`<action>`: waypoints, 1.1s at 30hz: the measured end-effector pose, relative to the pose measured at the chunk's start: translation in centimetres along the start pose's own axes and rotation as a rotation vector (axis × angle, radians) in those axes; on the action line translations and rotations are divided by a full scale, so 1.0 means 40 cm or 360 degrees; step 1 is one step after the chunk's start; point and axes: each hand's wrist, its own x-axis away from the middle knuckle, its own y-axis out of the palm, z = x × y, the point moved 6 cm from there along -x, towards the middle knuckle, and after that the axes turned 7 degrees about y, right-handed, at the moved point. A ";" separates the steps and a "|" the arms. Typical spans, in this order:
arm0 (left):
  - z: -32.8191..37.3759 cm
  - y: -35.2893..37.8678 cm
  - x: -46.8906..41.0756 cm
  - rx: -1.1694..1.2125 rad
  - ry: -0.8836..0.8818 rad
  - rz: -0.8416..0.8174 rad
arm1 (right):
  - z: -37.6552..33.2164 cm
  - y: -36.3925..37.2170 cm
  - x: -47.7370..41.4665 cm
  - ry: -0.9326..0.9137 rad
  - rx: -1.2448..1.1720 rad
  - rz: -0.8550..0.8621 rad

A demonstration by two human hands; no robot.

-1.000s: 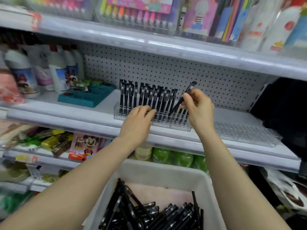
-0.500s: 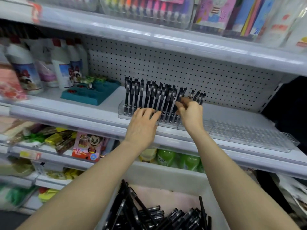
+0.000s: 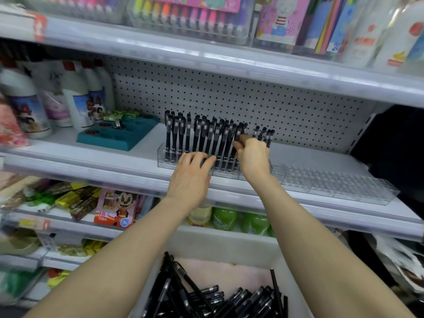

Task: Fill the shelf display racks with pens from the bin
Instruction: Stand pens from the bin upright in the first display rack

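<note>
Pens [image 3: 168, 136] black, capped, upright in clear rack [image 3: 162, 157]

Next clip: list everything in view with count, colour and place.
racked pens: many, black, upright in the left rack section
display racks: a clear row, middle shelf; right sections empty
loose pens: a pile, black, in the bin
bin: one, white, bottom of view
tray: one, teal, left of the racks
white bottles: several, middle shelf, far left
marker sets: at least two, multicoloured, top shelf
green bottles: about three, lower shelf
left hand: straight fingers touch the rack front
right hand: pinches one racked pen
</note>
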 end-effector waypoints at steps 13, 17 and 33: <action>0.005 -0.011 0.028 0.0183 -0.0038 -0.0124 | 0.029 -0.005 0.034 0.0124 -0.0269 0.0019; 0.028 -0.038 0.101 0.0335 -0.0077 -0.0047 | 0.060 -0.027 0.117 0.0052 -0.0341 0.0058; 0.060 0.109 0.339 0.0379 -0.0232 -0.0259 | 0.271 0.241 0.539 -0.0053 -0.0007 -0.1283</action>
